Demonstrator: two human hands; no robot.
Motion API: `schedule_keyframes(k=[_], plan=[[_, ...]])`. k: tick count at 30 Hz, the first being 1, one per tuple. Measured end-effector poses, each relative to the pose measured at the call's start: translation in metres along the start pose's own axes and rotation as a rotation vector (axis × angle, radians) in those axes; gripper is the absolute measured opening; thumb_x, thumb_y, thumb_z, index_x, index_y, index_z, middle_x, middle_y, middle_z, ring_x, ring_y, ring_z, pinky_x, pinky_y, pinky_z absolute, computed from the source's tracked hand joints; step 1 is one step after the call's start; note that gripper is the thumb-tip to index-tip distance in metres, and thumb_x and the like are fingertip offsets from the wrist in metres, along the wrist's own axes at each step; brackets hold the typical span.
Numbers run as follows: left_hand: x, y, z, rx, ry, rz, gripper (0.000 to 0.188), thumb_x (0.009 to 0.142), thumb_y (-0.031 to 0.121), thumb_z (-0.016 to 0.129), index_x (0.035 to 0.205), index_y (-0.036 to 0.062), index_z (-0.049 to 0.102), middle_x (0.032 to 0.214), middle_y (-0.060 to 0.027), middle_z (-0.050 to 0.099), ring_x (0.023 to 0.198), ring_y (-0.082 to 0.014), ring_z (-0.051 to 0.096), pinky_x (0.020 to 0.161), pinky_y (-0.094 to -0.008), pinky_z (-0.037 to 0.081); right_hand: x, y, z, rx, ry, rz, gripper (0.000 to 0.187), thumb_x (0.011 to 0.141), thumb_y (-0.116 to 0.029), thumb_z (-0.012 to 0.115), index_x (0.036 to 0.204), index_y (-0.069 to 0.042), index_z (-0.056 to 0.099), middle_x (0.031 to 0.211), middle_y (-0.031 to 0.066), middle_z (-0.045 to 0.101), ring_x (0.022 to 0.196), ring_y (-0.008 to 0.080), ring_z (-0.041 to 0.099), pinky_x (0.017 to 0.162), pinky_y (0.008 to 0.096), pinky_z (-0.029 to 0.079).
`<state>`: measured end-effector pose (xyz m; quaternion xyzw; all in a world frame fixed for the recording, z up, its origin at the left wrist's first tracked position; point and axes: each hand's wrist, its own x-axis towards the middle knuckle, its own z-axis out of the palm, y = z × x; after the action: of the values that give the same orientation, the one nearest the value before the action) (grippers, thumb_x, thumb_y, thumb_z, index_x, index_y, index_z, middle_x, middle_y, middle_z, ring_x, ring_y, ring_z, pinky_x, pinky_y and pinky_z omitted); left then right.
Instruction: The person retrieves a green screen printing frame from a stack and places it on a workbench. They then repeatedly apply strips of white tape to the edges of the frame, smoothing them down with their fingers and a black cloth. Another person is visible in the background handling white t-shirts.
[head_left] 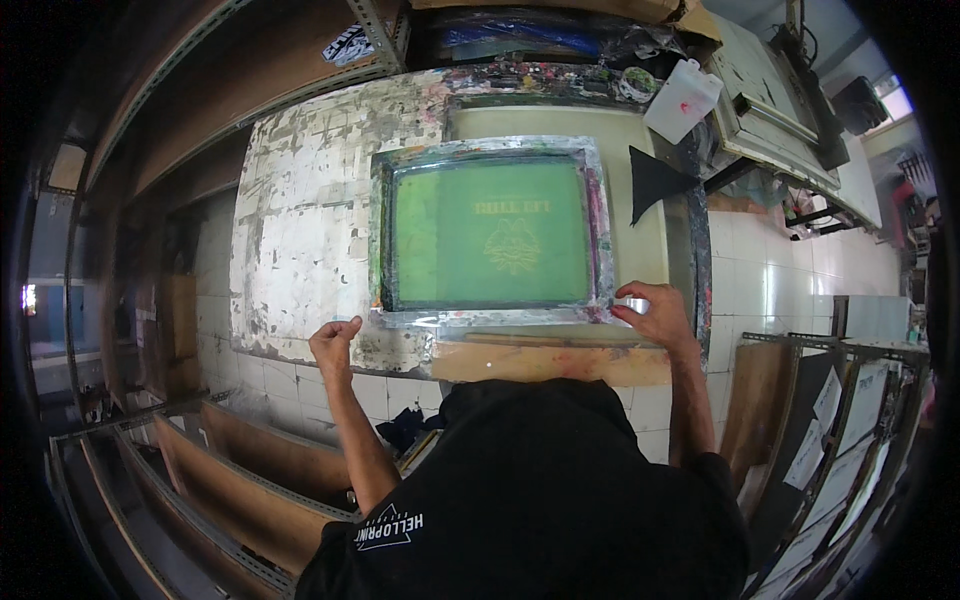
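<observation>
A screen printing frame (pixel 487 318) with a green mesh lies on the worktable (pixel 300 200). A pale emblem and lettering show in the mesh. My left hand (pixel 335 343) is closed, thumb and fingers together, just off the frame's near left corner. Whatever those fingers pinch, if anything, is too small to tell. By the near right corner, my right hand (pixel 660 315) curls its thumb and fingers around a small whitish, shiny roll (pixel 634 304), which looks like tape. A glossy streak runs along the frame's near edge between the hands.
A white plastic jug (pixel 684 102) stands at the table's far right corner. Black cloth (pixel 655 185) lies right of the frame. A brown board (pixel 550 362) runs along the near edge. Shelving stands at left, and racks (pixel 840 440) at right.
</observation>
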<state>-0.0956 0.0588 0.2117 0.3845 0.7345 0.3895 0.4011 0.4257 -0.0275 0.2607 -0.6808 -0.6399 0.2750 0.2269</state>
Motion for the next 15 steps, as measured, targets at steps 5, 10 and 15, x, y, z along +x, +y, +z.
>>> schedule_keyframes(k=[5, 10, 15], plan=[[0.001, 0.003, -0.027, -0.030, -0.053, 0.012, 0.017, 0.078, 0.012, 0.080, 0.081, -0.0013, 0.070, 0.069, 0.0007, 0.062, 0.063, -0.0073, 0.050, 0.060, -0.0228, 0.038, -0.003, -0.007, -0.007, 0.300, 0.068, -0.030, 0.014, 0.072, -0.012, 0.079, 0.083, -0.006, 0.072, 0.076, 0.0117, 0.069, 0.070, 0.0265, 0.068, 0.067, 0.0329, 0.053], [0.011, 0.044, -0.084, -0.143, 0.077, 0.298, 0.006, 0.084, 0.003, 0.069, 0.089, 0.0007, 0.071, 0.084, -0.0012, 0.067, 0.079, -0.0093, 0.057, 0.072, -0.0247, 0.044, -0.009, -0.076, -0.052, 0.244, 0.190, -0.296, 0.013, 0.070, -0.008, 0.080, 0.082, -0.007, 0.073, 0.075, 0.0084, 0.070, 0.068, 0.0227, 0.067, 0.063, 0.0333, 0.053], [-0.015, 0.136, -0.167, -0.183, 0.321, 0.665, 0.008, 0.092, 0.011, 0.062, 0.089, 0.0043, 0.067, 0.078, 0.0045, 0.054, 0.076, -0.0079, 0.050, 0.071, -0.0242, 0.042, -0.027, -0.153, -0.116, 0.051, 0.422, -0.825, 0.021, 0.064, -0.019, 0.086, 0.080, -0.020, 0.072, 0.074, -0.0021, 0.064, 0.063, 0.0122, 0.061, 0.057, 0.0304, 0.051]])
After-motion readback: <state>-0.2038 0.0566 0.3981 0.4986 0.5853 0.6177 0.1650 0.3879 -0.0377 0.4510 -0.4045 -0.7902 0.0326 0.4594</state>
